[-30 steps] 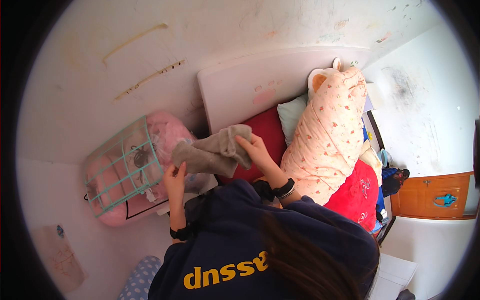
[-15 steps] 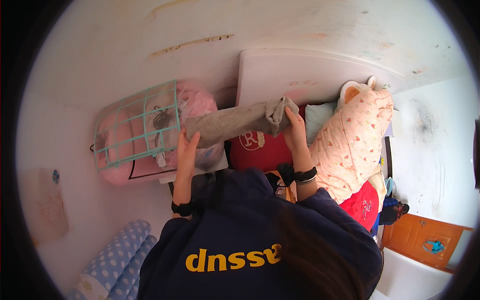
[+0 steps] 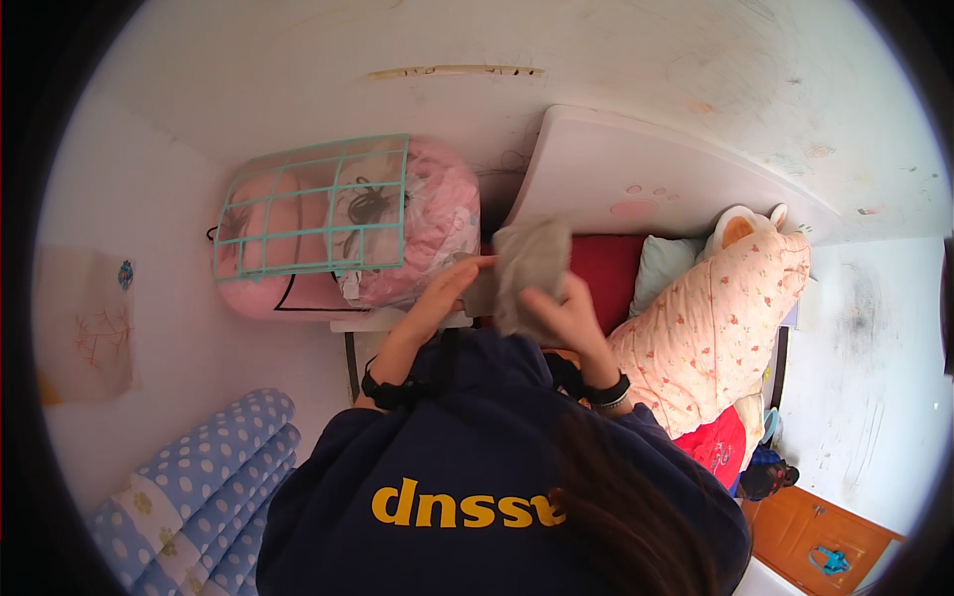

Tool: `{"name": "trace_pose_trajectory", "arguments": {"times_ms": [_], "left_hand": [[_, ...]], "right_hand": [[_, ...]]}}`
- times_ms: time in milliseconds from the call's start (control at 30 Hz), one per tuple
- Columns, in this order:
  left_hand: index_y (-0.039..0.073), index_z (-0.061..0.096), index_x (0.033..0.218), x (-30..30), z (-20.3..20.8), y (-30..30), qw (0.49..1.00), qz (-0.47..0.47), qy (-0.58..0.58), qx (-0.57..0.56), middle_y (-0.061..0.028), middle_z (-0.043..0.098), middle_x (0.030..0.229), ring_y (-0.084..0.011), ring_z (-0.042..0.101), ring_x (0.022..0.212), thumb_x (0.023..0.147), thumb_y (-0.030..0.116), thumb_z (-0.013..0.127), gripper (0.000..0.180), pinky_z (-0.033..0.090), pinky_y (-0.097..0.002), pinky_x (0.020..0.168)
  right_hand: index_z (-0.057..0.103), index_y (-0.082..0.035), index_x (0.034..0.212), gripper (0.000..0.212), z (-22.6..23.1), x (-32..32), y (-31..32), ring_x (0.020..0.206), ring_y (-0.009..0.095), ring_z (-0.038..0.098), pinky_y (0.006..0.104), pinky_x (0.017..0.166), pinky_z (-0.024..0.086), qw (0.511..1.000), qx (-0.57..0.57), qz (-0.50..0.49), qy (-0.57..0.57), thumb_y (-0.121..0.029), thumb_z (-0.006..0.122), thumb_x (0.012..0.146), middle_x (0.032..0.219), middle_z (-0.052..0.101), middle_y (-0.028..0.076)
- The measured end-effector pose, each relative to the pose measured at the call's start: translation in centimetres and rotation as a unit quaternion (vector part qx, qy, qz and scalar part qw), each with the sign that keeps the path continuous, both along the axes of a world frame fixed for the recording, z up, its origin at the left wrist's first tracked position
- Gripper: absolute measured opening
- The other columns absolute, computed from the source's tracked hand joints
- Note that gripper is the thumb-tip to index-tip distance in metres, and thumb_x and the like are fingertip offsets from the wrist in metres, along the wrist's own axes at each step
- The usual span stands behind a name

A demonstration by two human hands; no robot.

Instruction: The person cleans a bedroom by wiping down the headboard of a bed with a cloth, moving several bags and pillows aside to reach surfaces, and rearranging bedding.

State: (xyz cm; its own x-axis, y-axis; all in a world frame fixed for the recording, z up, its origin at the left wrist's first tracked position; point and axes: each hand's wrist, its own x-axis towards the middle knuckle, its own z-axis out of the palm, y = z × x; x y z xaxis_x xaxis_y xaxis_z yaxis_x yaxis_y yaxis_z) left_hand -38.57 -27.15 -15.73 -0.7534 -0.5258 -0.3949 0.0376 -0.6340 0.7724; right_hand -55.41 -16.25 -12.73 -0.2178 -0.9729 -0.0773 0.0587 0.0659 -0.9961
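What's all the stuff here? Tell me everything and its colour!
cloth: 1, grey, centre
bag: 1, pink with teal grid, upper left
headboard: 1, whitish, upper right
cushion: 1, dark red, behind cloth
pillow: 1, pale green, beside cushion
quilt: 1, peach, flowered, right
eared plush: 1, white-brown, behind quilt
cover: 1, red, below quilt
dotted pile: 1, blue-white, lower left
paper: 1, pale, left wall
door: 1, orange, lower right
blob: 1, blue, on door
wristbands: 2, black, below cloth, either side
top: 1, navy, yellow letters, bottom
hair: one length, brown, over top
left grip: 1, bare, at cloth's left
right grip: 1, bare, on cloth
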Motion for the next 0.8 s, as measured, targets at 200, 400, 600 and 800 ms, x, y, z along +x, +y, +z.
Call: {"name": "trace_pose_trajectory", "arguments": {"times_ms": [200,400,600,800], "left_hand": [[0.000,0.056,0.100,-0.6,-1.2,1.4,0.973,0.021,-0.116,-0.196,-0.0070,0.060,0.088,-0.0120,0.055,0.079,0.078,0.028,0.061,0.036,0.044,-0.0255,0.070],[-0.003,0.057,0.095,-0.2,-0.6,1.3,0.976,0.057,-0.074,-0.198,-0.0051,0.060,0.086,-0.0094,0.055,0.078,0.083,0.026,0.054,0.032,0.043,-0.0228,0.068],[-0.002,0.057,0.097,0.1,0.8,1.6,0.997,0.052,-0.030,-0.053,-0.0045,0.059,0.089,-0.0083,0.054,0.080,0.088,0.031,0.046,0.035,0.043,-0.0217,0.070],[-0.003,0.052,0.105,0.8,2.6,2.2,0.994,0.100,0.031,0.017,-0.0066,0.056,0.100,-0.0110,0.053,0.091,0.090,0.037,0.036,0.046,0.041,-0.0232,0.080]], "right_hand": [[0.053,0.000,0.076,0.026,-1.1,3.5,0.4,0.074,0.031,0.052,0.0345,0.061,0.045,0.908,-0.025,0.140,0.394,-0.024,0.064,0.071,0.095,0.047,0.015],[0.051,0.000,0.083,0.024,-1.3,4.0,0.4,0.085,0.031,0.051,0.0363,0.072,0.043,0.915,-0.092,0.073,0.386,-0.018,0.061,0.072,0.102,0.047,0.015],[0.053,-0.001,0.096,0.026,-1.6,4.5,1.6,0.092,0.029,0.049,0.0347,0.079,0.040,0.953,-0.093,-0.038,0.287,-0.005,0.056,0.070,0.104,0.047,0.014],[0.039,-0.003,0.121,0.059,-0.1,3.5,0.7,0.109,0.026,0.040,0.0337,0.086,0.037,0.951,-0.119,-0.147,0.244,-0.010,0.064,0.068,0.122,0.037,0.014]]}}
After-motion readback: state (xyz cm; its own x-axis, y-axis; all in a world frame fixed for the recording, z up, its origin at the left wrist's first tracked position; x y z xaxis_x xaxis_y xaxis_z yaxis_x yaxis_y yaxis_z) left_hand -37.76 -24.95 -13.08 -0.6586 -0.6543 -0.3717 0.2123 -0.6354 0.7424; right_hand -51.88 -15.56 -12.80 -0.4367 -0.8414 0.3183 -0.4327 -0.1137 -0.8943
